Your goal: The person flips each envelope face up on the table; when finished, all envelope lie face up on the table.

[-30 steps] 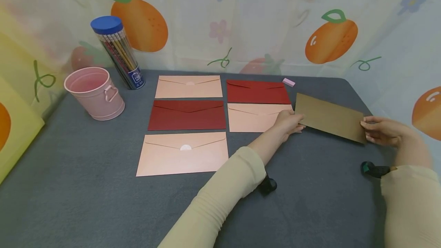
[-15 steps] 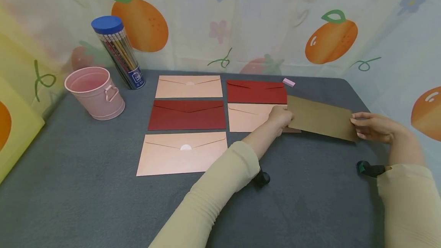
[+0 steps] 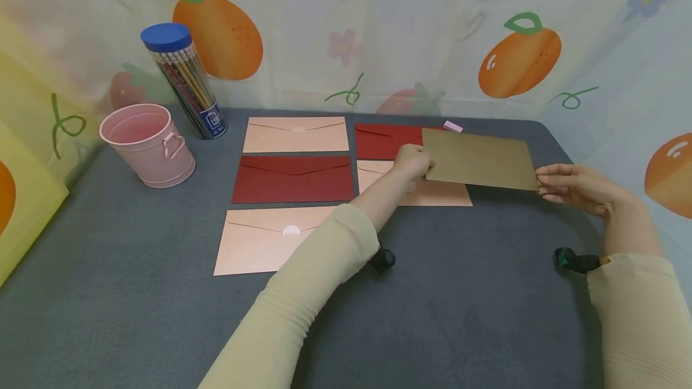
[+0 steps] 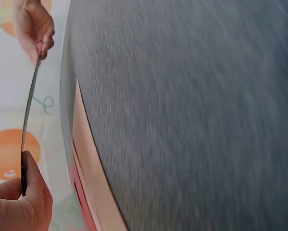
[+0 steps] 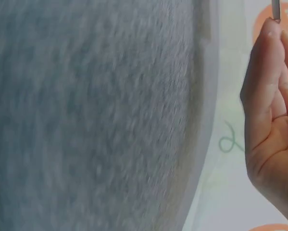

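Note:
A plain gold-brown envelope [image 3: 478, 159] is raised above the table, stretched between both hands. My left hand [image 3: 412, 162] pinches its left edge, while my right hand [image 3: 575, 185] pinches the lower right corner with thumb and fingertips. Seen edge-on in the left wrist view, the envelope [image 4: 29, 103] is a thin dark line clear of the tabletop. In the head view it overlaps a red envelope [image 3: 381, 140] at the back and a pale pink envelope [image 3: 440, 194] in front of that. Only a sliver of it shows beyond the fingertips of the right hand [image 5: 271, 110] in the right wrist view.
Left of the held envelope lie a pink envelope [image 3: 294, 140], a dark red one [image 3: 292, 188] and another pink one [image 3: 254, 251] with a white seal. A pink bucket [image 3: 148, 155] and a tub of pencils [image 3: 186, 86] stand back left. A small pink eraser-like block [image 3: 453, 126] lies behind.
Both hands have carried the brown envelope left and up, levelling it. It now covers part of the red envelope and more of the pink one.

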Demonstrator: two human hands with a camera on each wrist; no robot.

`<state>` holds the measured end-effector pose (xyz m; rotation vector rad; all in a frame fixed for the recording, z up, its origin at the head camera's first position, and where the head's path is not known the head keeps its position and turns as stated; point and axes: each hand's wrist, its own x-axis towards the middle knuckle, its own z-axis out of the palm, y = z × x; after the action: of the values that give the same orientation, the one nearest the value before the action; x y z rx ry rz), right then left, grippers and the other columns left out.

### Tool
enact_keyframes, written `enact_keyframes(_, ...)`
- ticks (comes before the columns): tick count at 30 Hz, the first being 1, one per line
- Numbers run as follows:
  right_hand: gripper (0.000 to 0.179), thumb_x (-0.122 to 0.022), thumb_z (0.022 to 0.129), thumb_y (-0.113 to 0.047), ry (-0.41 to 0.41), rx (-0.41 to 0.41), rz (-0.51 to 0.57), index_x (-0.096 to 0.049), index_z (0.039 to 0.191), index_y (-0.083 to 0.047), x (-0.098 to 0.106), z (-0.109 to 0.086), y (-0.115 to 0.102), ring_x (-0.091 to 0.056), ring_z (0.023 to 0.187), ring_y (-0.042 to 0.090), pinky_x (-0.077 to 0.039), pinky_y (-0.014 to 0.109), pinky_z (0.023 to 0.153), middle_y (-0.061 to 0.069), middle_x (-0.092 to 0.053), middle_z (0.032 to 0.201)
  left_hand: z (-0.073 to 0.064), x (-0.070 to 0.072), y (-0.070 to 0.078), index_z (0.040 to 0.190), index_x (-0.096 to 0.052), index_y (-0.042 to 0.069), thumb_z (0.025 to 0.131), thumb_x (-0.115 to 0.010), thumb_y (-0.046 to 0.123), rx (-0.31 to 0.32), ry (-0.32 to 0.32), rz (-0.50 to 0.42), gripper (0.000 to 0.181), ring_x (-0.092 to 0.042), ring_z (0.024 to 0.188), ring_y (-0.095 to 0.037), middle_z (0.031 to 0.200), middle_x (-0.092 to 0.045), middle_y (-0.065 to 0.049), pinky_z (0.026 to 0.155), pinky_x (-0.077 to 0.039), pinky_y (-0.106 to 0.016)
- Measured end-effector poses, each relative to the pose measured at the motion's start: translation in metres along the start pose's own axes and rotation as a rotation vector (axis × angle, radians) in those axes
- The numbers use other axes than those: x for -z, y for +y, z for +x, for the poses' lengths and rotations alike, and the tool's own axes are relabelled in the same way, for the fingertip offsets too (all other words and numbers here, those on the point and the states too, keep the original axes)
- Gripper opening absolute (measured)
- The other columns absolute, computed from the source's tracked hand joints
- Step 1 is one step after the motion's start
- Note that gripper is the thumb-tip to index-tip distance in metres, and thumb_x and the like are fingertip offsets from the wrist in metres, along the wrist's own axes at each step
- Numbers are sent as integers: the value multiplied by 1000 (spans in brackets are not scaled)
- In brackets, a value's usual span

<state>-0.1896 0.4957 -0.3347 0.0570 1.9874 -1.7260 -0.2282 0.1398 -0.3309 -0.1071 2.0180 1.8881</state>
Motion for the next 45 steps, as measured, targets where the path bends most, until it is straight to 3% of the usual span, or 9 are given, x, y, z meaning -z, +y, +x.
enact_keyframes(4,34,-43,104,-3,-36,48,-10,-68,113,-24,-8,4,-5,-70,92,7,-59,22,83,-9,-72,101,0,15,5,62,-43,9,93,-55,-5,-8,-62,-50,36,-32,55,-9,74,-43,-4,54,-35,-22)
enact_keyframes(7,35,-44,104,-4,-38,72,-63,-68,114,-27,-15,8,-10,-70,91,6,-59,22,84,-10,-71,101,-2,26,11,62,-31,13,95,-53,-5,9,-113,-79,44,-26,56,-10,81,-46,-5,58,-34,-23)
enact_keyframes(10,35,-45,103,-3,-40,88,-61,-70,113,-25,-22,12,-14,-71,90,6,-59,22,83,-10,-72,100,-4,37,17,94,-59,-1,98,-51,-2,39,-152,-96,9,-51,70,-11,124,-59,-12,76,-52,-22)
enact_keyframes(12,35,-44,103,-1,-55,101,-34,-70,111,-23,-26,14,-17,-72,89,7,-60,22,83,-8,-72,99,-5,44,20,129,-53,-5,99,-49,-1,52,-182,-106,30,-64,95,-19,142,-51,-18,95,-55,-28)
enact_keyframes(14,36,-43,103,1,-82,118,-5,-70,112,-20,-30,16,-19,-72,89,9,-60,23,82,-7,-72,99,-7,51,22,145,-40,-4,100,-47,-2,56,-210,-108,46,-64,116,-27,144,-50,-22,106,-51,-36)
enact_keyframes(17,35,-42,103,2,-108,137,-7,-69,112,-18,-38,18,-22,-71,89,9,-60,23,83,-5,-72,98,-10,61,23,139,-44,-9,99,-46,-5,39,-240,-88,40,-57,129,-35,142,-50,-25,110,-48,-41)
enact_keyframes(28,31,-41,102,5,-175,194,37,-66,110,-12,-59,23,-28,-71,87,13,-61,27,83,0,-69,95,-22,95,18,130,-48,-7,93,-51,-13,-46,-336,116,38,-58,126,-35,127,-54,-19,107,-51,-43)
enact_keyframes(34,32,-38,102,8,-232,221,78,-64,107,-10,-71,25,-33,-72,88,15,-61,28,83,2,-71,95,-28,110,14,128,-52,-4,93,-53,-12,-106,-318,200,36,-58,107,-24,101,-51,-9,102,-54,-41)
enact_keyframes(45,34,-38,101,10,-258,233,108,-62,104,-13,-90,27,-36,-72,90,13,-61,32,84,-2,-71,95,-41,130,4,124,-58,-4,92,-59,-7,-179,-193,168,32,-58,103,-19,111,-59,-10,99,-56,-37)
